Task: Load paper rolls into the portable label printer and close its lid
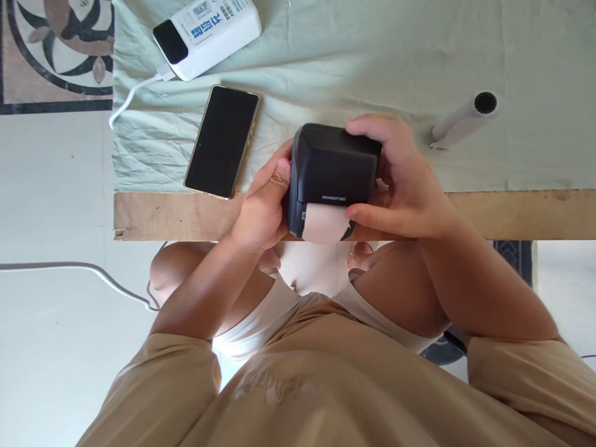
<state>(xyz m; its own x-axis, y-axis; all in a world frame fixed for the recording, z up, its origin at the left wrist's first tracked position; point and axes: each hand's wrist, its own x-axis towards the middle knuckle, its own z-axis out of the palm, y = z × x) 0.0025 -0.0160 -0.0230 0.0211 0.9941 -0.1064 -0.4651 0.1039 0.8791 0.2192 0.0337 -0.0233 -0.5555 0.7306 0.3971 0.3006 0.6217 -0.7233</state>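
Observation:
A small black label printer (333,171) rests at the near edge of the table, with a strip of pale paper (325,223) curling out of its front slot. My left hand (263,202) grips the printer's left side, thumb pressed against it. Around the right side wraps my right hand (400,180), fingers over the top corner and one finger under the paper strip.
A dark smartphone (222,141) lies left of the printer on the pale green cloth (354,62). A white power bank (207,31) with a white cable (133,93) sits at the far left. A white paper roll (465,118) lies to the right. The wooden table edge (521,214) runs across.

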